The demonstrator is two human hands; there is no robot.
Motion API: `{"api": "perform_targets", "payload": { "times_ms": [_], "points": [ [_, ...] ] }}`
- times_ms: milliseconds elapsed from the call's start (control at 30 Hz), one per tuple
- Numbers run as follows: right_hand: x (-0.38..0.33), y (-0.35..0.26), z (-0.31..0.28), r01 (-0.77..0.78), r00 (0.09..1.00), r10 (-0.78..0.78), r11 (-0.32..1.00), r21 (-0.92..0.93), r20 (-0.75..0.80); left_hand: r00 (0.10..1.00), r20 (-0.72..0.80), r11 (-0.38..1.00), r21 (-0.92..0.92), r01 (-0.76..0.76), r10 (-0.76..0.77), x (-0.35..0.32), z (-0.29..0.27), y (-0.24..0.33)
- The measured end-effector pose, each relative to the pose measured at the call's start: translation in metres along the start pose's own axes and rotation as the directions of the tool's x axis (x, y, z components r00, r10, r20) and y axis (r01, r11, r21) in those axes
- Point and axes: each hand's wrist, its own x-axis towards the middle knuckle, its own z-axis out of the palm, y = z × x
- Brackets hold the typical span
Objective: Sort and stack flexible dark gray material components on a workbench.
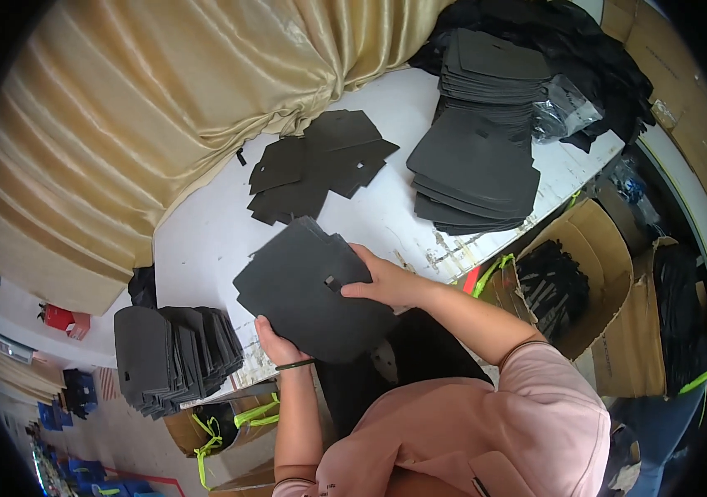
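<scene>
Between my hands, over the table's front edge, I hold a stack of black flat panels (304, 290) with notched edges and a small slot. My left hand (277, 341) is closed on the stack's near left edge, its thumb along the side and the fingers hidden beneath. From the right, my right hand (378, 280) grips the same stack, its thumb lying on top near the slot. Beyond it, several loose black panels (312, 166) lie overlapping on the table. A tall pile of black panels (477, 157) stands to the right.
Another pile of black panels (173, 352) leans at the left end of the white table (196, 248). Beige curtains (163, 91) hang behind. Dark cloth (569, 50) and a clear plastic bag (564, 108) lie far right. An open cardboard box (610, 282) holding black strips stands right of my arm.
</scene>
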Motion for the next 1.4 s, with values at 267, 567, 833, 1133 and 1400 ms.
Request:
{"api": "perform_targets", "payload": {
  "times_ms": [267, 567, 833, 1133, 1400],
  "points": [
    [-0.03, -0.093, -0.149, 0.259, 0.912, -0.372, 0.85, -0.459, -0.175, 0.938, 0.347, 0.978, 0.197, -0.065, -0.007, -0.011, 0.039, 0.004],
    [-0.015, -0.09, -0.293, -0.32, 0.753, -0.58, 0.089, -0.943, -0.31, 0.939, 0.055, 0.906, 0.287, 0.311, -0.339, 0.073, -0.02, -0.024],
    [0.188, 0.015, -0.137, 0.084, 0.921, -0.359, 0.559, -0.825, -0.15, 0.842, -0.28, 0.85, 0.135, 0.509, -0.46, 0.228, -0.023, -0.034],
    [0.337, 0.067, -0.148, -0.473, 0.835, -0.046, 0.45, -0.758, -0.549, 0.831, -0.396, 0.791, 0.316, 0.523, -0.391, 0.335, 0.023, -0.049],
    [0.329, 0.093, -0.141, -0.516, 0.856, 0.149, 0.28, -0.809, -0.495, 0.802, -0.48, 0.769, 0.338, 0.543, -0.356, 0.358, 0.052, -0.072]
  ]
}}
